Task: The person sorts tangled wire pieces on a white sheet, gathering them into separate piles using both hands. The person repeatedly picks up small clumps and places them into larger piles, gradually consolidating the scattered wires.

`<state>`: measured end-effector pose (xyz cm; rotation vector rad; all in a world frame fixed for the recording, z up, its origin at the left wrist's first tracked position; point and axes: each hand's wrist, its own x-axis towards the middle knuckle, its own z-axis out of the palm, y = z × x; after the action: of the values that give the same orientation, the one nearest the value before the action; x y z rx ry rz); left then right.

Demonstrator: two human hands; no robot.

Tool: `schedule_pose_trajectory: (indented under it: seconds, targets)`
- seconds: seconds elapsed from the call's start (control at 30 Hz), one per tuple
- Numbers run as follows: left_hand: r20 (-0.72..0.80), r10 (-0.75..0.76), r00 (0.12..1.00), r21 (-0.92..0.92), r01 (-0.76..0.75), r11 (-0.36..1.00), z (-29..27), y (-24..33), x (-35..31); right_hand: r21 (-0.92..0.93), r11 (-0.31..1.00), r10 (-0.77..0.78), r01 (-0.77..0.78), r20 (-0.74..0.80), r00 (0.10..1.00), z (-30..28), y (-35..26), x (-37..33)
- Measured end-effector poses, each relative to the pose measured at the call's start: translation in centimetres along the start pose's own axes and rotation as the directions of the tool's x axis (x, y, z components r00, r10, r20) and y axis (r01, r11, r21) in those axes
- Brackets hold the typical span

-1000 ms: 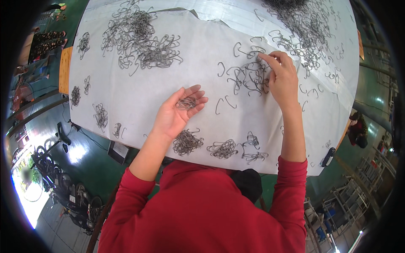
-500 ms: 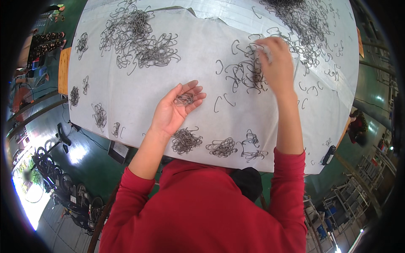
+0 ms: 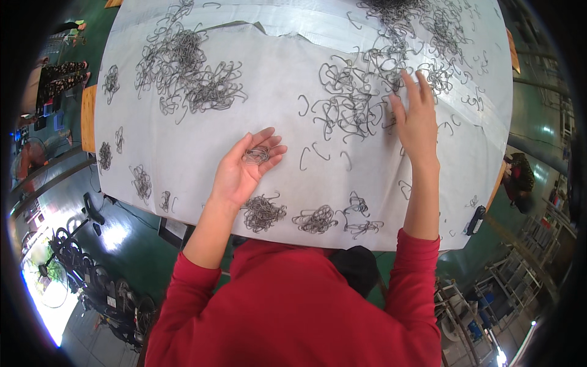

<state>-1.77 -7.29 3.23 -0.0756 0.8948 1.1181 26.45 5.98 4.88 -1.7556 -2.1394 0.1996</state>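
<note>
A small bunch of bent wire hooks (image 3: 255, 155) rests in the upturned palm of my left hand (image 3: 235, 177), its fingers partly curled around them. My right hand (image 3: 417, 125) reaches over the right part of the table with fingers spread. It is at the edge of a loose spread of grey S-shaped hooks (image 3: 351, 110); I see nothing held in it, though its fingertips overlap some hooks. Between the two hands a few single hooks (image 3: 304, 159) lie on the white sheet (image 3: 275, 79).
Nearest me are several small hook piles, including a dense one (image 3: 265, 213) and a flatter one (image 3: 313, 219). A large heap (image 3: 183, 61) lies far left, another (image 3: 391, 9) far right. Smaller clusters (image 3: 141, 182) line the left edge. A black object (image 3: 475, 221) sits at the right corner.
My right hand has shifted right and its fingers have spread. Hooks beneath it now lie more scattered. My left hand still holds its bunch; the whole view has shifted slightly.
</note>
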Motion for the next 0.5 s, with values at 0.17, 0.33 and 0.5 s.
schedule_pose_trajectory:
  seconds: [0.17, 0.33, 0.5]
  targets:
    - [-0.021, 0.008, 1.0, -0.009, -0.008, 1.0, -0.1, -0.2, -0.1, -0.27, 0.962, 0.067, -0.05, 0.053, 0.996, -0.5, 2.3, -2.1]
    - [-0.027, 0.011, 1.0, -0.011, -0.011, 1.0, 0.0, -0.1, 0.0, 0.015, 0.996, -0.083, 0.084, -0.021, 0.996, 0.3, 0.7, -1.4]
    - [-0.036, -0.001, 0.999, -0.023, 0.0, 1.0, 0.1, -0.1, 0.0, -0.112, 0.956, -0.273, 0.27, -0.01, 0.962, 2.5, 1.0, 2.5]
